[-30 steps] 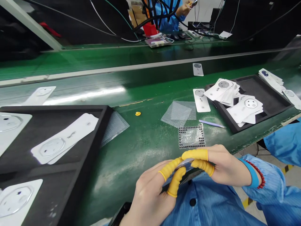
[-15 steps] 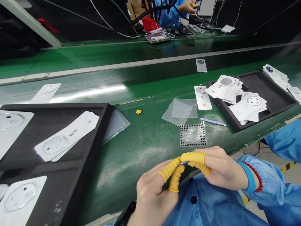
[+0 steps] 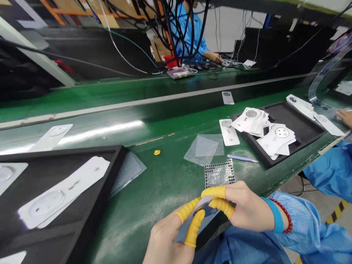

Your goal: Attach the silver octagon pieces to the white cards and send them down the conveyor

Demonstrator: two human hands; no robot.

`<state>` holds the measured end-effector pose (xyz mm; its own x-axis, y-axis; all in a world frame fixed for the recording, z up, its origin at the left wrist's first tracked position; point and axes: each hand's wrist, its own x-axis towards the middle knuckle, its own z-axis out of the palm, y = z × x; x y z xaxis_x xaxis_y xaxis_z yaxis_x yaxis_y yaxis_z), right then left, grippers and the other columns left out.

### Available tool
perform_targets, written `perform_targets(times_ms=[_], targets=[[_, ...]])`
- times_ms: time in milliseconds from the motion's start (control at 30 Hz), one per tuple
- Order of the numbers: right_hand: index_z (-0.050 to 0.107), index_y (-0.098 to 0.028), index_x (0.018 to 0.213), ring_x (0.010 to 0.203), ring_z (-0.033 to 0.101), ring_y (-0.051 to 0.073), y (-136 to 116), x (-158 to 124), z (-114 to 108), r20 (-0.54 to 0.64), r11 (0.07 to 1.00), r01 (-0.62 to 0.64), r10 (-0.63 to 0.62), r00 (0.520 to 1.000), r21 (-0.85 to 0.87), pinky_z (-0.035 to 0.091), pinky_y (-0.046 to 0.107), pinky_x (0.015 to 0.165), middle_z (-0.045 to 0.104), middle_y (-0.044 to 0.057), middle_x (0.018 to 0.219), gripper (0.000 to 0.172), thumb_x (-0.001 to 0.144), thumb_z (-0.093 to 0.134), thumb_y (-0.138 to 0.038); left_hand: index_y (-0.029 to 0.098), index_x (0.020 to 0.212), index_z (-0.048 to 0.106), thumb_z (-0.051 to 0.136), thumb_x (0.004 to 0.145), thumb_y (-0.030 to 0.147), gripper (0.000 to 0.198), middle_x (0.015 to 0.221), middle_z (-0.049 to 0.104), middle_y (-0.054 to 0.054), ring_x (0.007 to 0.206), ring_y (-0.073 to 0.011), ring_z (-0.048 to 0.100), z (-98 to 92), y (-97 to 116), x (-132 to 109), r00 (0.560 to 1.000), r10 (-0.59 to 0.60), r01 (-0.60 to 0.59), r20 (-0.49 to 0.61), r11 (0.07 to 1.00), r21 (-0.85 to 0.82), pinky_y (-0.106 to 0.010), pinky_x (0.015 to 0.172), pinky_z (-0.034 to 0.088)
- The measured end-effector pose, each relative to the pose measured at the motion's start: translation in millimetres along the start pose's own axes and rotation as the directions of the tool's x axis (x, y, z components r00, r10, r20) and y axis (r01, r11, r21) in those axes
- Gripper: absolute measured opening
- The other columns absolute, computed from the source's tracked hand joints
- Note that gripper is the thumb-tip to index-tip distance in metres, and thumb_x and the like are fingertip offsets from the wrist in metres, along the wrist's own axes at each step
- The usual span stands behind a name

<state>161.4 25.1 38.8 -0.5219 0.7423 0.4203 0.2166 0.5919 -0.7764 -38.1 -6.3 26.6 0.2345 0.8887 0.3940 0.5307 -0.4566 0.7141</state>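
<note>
In front of my body, both hands hold a thin phone back cover (image 3: 207, 219), tilted, its visible face grey-blue. Yellow finger cots cover the thumbs and index fingers. My left hand (image 3: 172, 231) pinches the near left part, its thumb against the face. Gripping the upper right part is my right hand (image 3: 243, 205), closed, with a blue band and red beads at its wrist. The fingers hide much of the cover's round camera area. Just beyond the hands lies a clear sheet edged with black dots (image 3: 219, 174). Purple tweezers (image 3: 242, 158) rest to its right.
A black tray (image 3: 96, 216) with white covers stands at left; another black tray (image 3: 293, 115) with piled covers (image 3: 251, 121) is at right. Clear bubbly films (image 3: 202, 148) and a yellow finger cot (image 3: 157, 152) lie between. A co-worker's hand (image 3: 345, 116) is at far right.
The cover, seen nearly edge-on before, has tilted so its face shows. My hands have shifted slightly left, and the camera view has tipped upward. A co-worker's hand has appeared at right.
</note>
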Motion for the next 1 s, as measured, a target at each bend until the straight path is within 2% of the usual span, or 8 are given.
perform_targets(times_ms=[67,167,300,500,767,833,900,1000], targets=[[0.064,-0.016,0.112,0.075,0.067,0.015,2.3,3.5,0.3,0.038,0.999,-0.033,0.034,0.999,-0.01,0.052,0.021,0.067,0.073,0.006,0.09,0.025,0.092,0.051,-0.009,0.021,0.1,0.074,0.063,0.079,0.015,0.025,0.088,0.08,-0.002,0.074,-0.0178,0.076,0.2,-10.8,-2.3,0.99,-0.115,0.12,0.084,0.991,-0.064,-0.019,0.066,0.059],[0.066,-0.015,0.103,0.065,0.061,0.013,5.5,10.7,2.1,0.103,0.993,-0.114,0.117,0.988,-0.033,0.046,0.021,0.06,0.07,0.004,0.08,0.02,0.091,0.05,-0.011,0.02,0.1,0.075,0.063,0.079,0.023,0.024,0.09,0.08,-0.004,0.08,-0.0214,0.076,6.0,-25.2,-1.0,0.936,-0.305,0.333,0.176,0.929,-0.16,-0.024,0.07,0.06],[0.065,-0.016,0.085,0.058,0.055,0.012,11.8,25.6,11.2,0.185,0.954,-0.26,0.285,0.941,-0.147,0.038,0.021,0.055,0.065,0.001,0.07,0.022,0.082,0.049,-0.001,0.014,0.085,0.075,0.067,0.068,0.029,0.024,0.086,0.079,-0.011,0.083,-0.0288,0.075,14.2,-40.3,11.9,0.856,-0.477,0.516,0.197,0.803,-0.298,-0.034,0.076,0.06],[0.068,-0.017,0.078,0.063,0.062,0.013,38.0,46.8,31.7,0.219,0.918,-0.332,0.377,0.9,-0.217,0.04,0.021,0.059,0.07,0.0,0.072,0.02,0.081,0.053,-0.004,0.016,0.074,0.074,0.075,0.06,0.034,0.022,0.081,0.079,-0.012,0.083,-0.0317,0.073,15.0,-64.8,26.8,0.778,-0.574,0.626,0.255,0.671,-0.398,-0.038,0.074,0.059],[0.073,-0.018,0.088,0.066,0.067,0.016,57.6,50.8,51.4,0.23,0.86,-0.409,0.483,0.845,-0.305,0.045,0.023,0.058,0.074,0.001,0.072,0.012,0.085,0.062,-0.014,0.017,0.068,0.072,0.074,0.06,0.036,0.021,0.076,0.078,-0.011,0.08,-0.031,0.074,13.6,-81.6,30.3,0.758,-0.582,0.65,0.294,0.635,-0.417,-0.036,0.071,0.059],[0.073,-0.019,0.084,0.066,0.066,0.016,60.5,60.0,47.4,0.234,0.832,-0.425,0.52,0.822,-0.355,0.046,0.023,0.06,0.073,0.0,0.071,0.006,0.084,0.067,-0.019,0.016,0.068,0.071,0.073,0.06,0.036,0.022,0.077,0.078,-0.012,0.076,-0.0303,0.074,12.3,-85.0,30.7,0.756,-0.579,0.653,0.306,0.626,-0.427,-0.036,0.069,0.058],[0.072,-0.018,0.082,0.07,0.067,0.016,70.0,84.9,31.6,0.204,0.785,-0.448,0.567,0.798,-0.427,0.049,0.023,0.065,0.072,0.001,0.075,0.005,0.082,0.072,-0.024,0.016,0.07,0.07,0.071,0.062,0.039,0.024,0.079,0.079,-0.013,0.073,-0.0306,0.074,11.3,-91.2,29.0,0.745,-0.576,0.665,0.336,0.607,-0.435,-0.037,0.067,0.059],[0.068,-0.015,0.095,0.087,0.067,0.018,101.3,152.8,-16.9,0.044,0.645,-0.52,0.649,0.759,-0.56,0.053,0.032,0.08,0.07,0.005,0.095,0.016,0.087,0.068,-0.029,0.017,0.073,0.071,0.073,0.061,0.045,0.03,0.086,0.079,-0.015,0.081,-0.0339,0.074,13.6,-106.0,19.2,0.713,-0.609,0.699,0.348,0.575,-0.425,-0.04,0.074,0.059]])
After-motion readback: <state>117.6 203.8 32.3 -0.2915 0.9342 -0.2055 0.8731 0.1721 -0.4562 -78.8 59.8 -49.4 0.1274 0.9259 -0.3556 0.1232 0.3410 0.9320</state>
